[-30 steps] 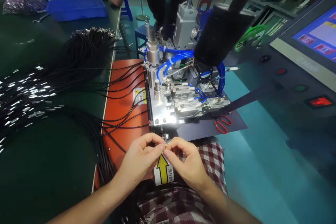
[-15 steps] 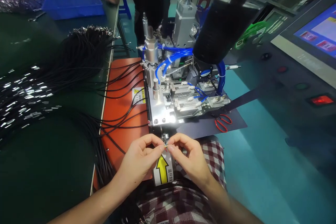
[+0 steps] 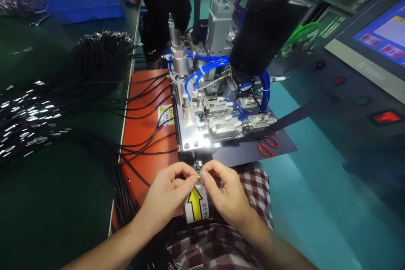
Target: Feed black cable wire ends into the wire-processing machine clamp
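My left hand (image 3: pixel 171 187) is closed in a pinch, thumb against forefinger, on a few thin coloured wires (image 3: pixel 199 176). My right hand (image 3: pixel 226 190) meets it at the fingertips, pinching at the same wires from the other side. Yellowish and red strands show in the small gap; the rest is hidden by the fingers. Just beyond the fingertips is a small metal and black fixture (image 3: pixel 198 164) at the front of the machine. A white label with a yellow arrow (image 3: pixel 195 204) lies below my hands.
A metal machine (image 3: pixel 218 118) with blue air tubes stands ahead. Black cables (image 3: pixel 148 112) cross an orange plate (image 3: pixel 139 130) into its left side. Bundled cables (image 3: pixel 95 61) cover the left table. Red-handled scissors (image 3: pixel 268 146) lie right, near a control panel (image 3: pixel 363 80). A person (image 3: pixel 164 4) stands behind.
My right fingertips have shifted slightly and loosened a little at the wires, while my left hand keeps its pinch. The person behind has moved a little left in view.
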The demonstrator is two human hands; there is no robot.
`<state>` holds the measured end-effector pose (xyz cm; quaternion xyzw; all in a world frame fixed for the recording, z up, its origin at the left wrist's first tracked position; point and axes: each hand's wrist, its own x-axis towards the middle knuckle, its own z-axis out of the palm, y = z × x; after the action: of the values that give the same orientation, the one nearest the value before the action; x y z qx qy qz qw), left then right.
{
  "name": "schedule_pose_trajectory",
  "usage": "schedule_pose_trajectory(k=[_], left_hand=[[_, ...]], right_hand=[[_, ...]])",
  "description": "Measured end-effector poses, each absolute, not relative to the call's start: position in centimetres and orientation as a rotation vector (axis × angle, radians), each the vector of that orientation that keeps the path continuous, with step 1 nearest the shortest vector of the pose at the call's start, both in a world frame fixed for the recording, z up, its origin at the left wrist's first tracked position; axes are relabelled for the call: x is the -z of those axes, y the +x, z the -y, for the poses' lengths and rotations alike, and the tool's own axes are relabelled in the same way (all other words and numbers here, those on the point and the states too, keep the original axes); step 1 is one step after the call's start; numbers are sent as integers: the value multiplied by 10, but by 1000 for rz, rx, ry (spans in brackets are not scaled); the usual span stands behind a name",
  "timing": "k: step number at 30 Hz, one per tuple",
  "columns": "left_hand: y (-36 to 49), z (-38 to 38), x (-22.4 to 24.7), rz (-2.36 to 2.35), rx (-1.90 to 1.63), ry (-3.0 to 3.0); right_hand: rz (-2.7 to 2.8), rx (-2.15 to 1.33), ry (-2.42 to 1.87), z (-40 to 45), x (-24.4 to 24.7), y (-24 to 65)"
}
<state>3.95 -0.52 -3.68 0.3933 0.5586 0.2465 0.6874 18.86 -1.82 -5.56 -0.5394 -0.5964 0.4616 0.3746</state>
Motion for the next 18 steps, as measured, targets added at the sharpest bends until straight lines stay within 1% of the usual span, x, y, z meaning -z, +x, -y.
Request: schedule_pose_trajectory(k=[8, 13, 15, 18], left_hand=[[40, 3, 29, -1254, -530, 941], [38, 1, 32, -1224, -504, 1031], [36, 0, 37, -1251, -524, 1187], [30, 0, 44, -1346, -591, 1584]], right_hand=[[1700, -1185, -1222, 12, 56, 195], [1602, -1258, -1084, 9, 68, 198], [1501, -1294, -1092, 7, 75, 199], [1362, -1340, -1136, 2, 87, 202]])
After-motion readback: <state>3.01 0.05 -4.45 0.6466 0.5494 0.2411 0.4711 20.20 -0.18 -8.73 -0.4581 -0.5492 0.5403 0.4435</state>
